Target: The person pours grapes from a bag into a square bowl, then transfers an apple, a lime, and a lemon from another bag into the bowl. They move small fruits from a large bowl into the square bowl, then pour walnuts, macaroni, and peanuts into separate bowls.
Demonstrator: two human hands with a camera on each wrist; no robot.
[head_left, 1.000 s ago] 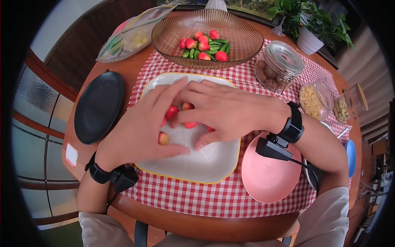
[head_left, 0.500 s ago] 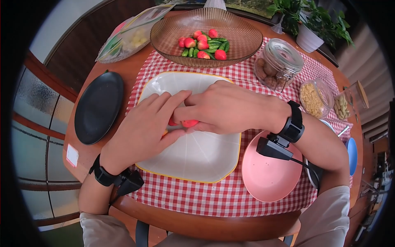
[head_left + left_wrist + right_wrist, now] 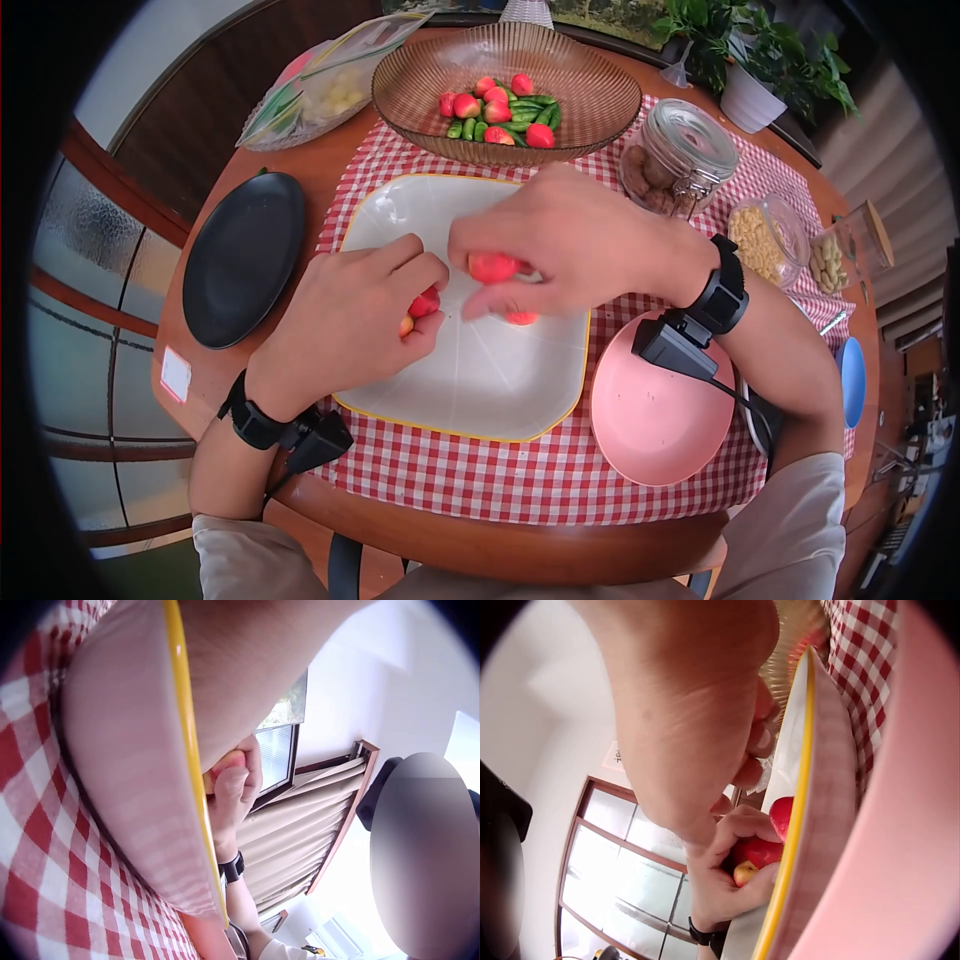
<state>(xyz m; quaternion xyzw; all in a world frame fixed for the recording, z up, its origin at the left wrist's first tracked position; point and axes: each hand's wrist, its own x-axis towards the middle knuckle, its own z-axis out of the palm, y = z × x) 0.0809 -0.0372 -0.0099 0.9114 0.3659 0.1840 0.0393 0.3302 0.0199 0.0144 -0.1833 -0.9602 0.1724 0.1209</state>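
Over the left part of a white tray with a yellow rim (image 3: 480, 400), my left hand (image 3: 335, 325) curls its fingers round small red-and-yellow apples (image 3: 426, 302). In the right wrist view, more than one apple (image 3: 759, 853) shows between that hand's thumb and fingers. My right hand (image 3: 585, 240) is slightly blurred above the tray's right half and grips another small red apple (image 3: 492, 266) between thumb and fingers. Just below it, a further apple (image 3: 522, 318) lies in the tray, partly covered by the hand.
Behind the tray stands a brown ribbed bowl (image 3: 590, 85) with several red apples and small green vegetables. A black plate (image 3: 243, 260) lies left, a pink bowl (image 3: 660, 425) right. Glass jars (image 3: 690, 140) and a potted plant (image 3: 750, 95) stand at the back right.
Both hands were together over the apples in the tray. Now they are apart: the right hand has moved right with one apple, while the left has closed round others.
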